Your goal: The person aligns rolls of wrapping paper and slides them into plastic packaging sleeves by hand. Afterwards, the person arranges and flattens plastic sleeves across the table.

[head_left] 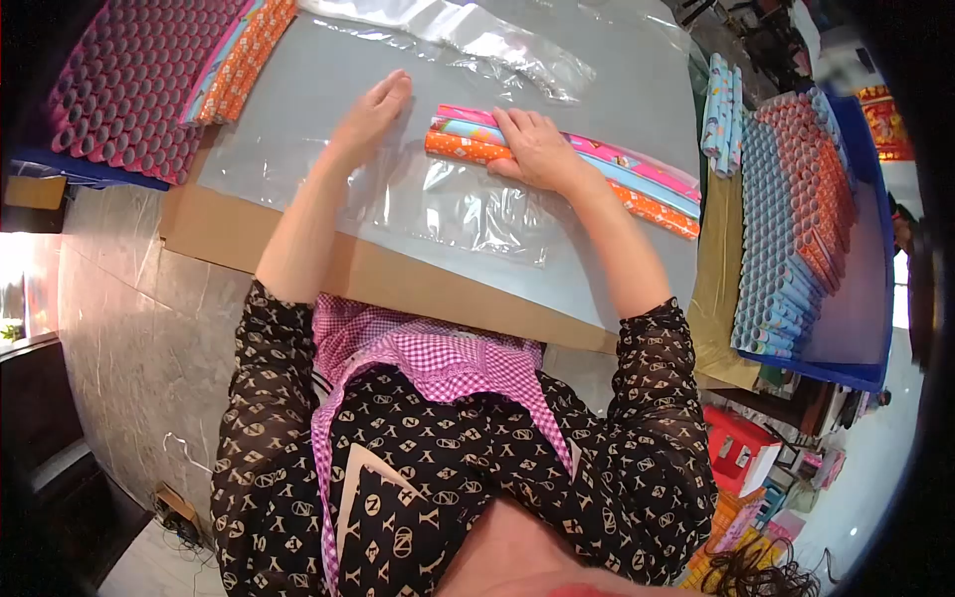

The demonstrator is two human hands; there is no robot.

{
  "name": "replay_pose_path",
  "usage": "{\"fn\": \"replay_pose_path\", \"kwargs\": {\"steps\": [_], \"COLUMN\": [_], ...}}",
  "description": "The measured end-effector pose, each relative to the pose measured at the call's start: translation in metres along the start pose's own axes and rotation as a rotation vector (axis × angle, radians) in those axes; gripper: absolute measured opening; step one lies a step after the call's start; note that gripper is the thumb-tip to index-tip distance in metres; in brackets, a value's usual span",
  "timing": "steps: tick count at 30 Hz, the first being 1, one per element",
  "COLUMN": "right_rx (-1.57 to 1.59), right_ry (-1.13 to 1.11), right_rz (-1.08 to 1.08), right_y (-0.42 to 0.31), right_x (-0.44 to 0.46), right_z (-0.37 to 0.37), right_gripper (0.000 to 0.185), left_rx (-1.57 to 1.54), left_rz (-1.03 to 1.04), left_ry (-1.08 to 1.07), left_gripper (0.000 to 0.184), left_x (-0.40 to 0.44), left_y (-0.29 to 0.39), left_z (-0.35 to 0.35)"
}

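Patterned rolls [652, 186] lie side by side on the grey-topped table [627, 60], right of its centre: one pink roll [637, 164] farthest from the person, one light-blue roll in the middle and one orange roll [456, 147] nearest the person. The set runs at a slant, its right end closer to the person.

Right hand [537, 149]: positioned palm down across the rolls, near their left end. The grip is open, with the fingers extended over the pink and light-blue rolls and the thumb at the orange roll; the hand is not closed around the set.

Left hand [376, 111]: located left of the rolls and apart from them, over the table. The grip is open, fingers extended close together, holding nothing visible. Contact with the surface below cannot be determined.

Clear plastic film [477, 214] is spread between the orange roll and the near brown edge [428, 289] of the table. Further clear packaging [497, 50] lies beyond the rolls.

At left, a stack of pink-rimmed rolls [129, 90] adjoins a patterned bundle [244, 65]. At right, a blue tray [875, 328] contains stacked blue and red-orange rolls [781, 239].
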State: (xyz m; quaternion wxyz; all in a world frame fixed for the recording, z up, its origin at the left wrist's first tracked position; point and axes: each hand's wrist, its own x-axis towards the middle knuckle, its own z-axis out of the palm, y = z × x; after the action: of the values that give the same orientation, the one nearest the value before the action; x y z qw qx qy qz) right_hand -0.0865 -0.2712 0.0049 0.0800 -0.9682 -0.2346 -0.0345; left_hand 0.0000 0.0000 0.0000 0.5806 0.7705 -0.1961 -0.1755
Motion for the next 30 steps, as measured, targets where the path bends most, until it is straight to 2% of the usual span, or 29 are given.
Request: {"fn": "replay_pose_path", "kwargs": {"steps": [2,3,4,6,8,9,15,21,23,26,28,30], "right_rx": [0.007,-0.014,0.004,0.005,-0.033,-0.001,0.044,0.033,0.039,0.047,0.056,0.066], "right_ry": [-0.013,0.06,0.03,0.023,0.083,0.058,0.073,-0.018,-0.001,0.061,0.022,-0.023], "right_rz": [0.027,0.041,0.049,0.042,0.048,0.048,0.05,0.066,0.093,0.114,0.128,0.138], "right_y": [-0.004,-0.008,-0.01,-0.009,-0.005,-0.005,0.001,-0.001,-0.001,-0.004,-0.007,-0.009], "right_x": [-0.003,0.005,0.002,-0.006,-0.012,-0.018,-0.023,-0.026,-0.03,-0.036,-0.038,-0.038], "right_z": [-0.003,-0.009,-0.006,-0.004,-0.007,-0.008,-0.003,-0.007,-0.007,-0.005,-0.011,-0.013], "right_gripper": [0.08,0.08,0.082,0.083,0.082,0.083,0.086,0.086,0.085,0.083,0.084,0.084], "left_rx": [-0.377,-0.209,-0.069,-0.511,-0.106,-0.104,-0.041,0.103,0.28,0.15,-0.039,-0.131], "left_rz": [-0.131,-0.066,-0.019,-0.126,0.12,0.152,0.158,0.179,0.232,0.173,0.392,0.541], "left_ry": [0.191,0.215,0.234,0.198,0.144,0.12,0.143,0.148,0.236,0.132,0.148,0.008], "left_gripper": [0.063,0.064,0.065,0.063,0.062,0.062,0.059,0.054,0.053,0.051,0.048,0.049], "left_x": [-0.007,-0.006,-0.008,0.02,0.023,0.026,0.029,0.011,0.007,-0.017,-0.027,-0.048], "left_y": [0.004,0.016,0.016,-0.03,-0.029,-0.028,-0.028,0.001,0.01,0.08,0.125,0.183], "left_z": [0.021,0.021,0.034,0.073,0.086,0.092,0.095,0.082,0.074,0.045,0.032,0.015]}}
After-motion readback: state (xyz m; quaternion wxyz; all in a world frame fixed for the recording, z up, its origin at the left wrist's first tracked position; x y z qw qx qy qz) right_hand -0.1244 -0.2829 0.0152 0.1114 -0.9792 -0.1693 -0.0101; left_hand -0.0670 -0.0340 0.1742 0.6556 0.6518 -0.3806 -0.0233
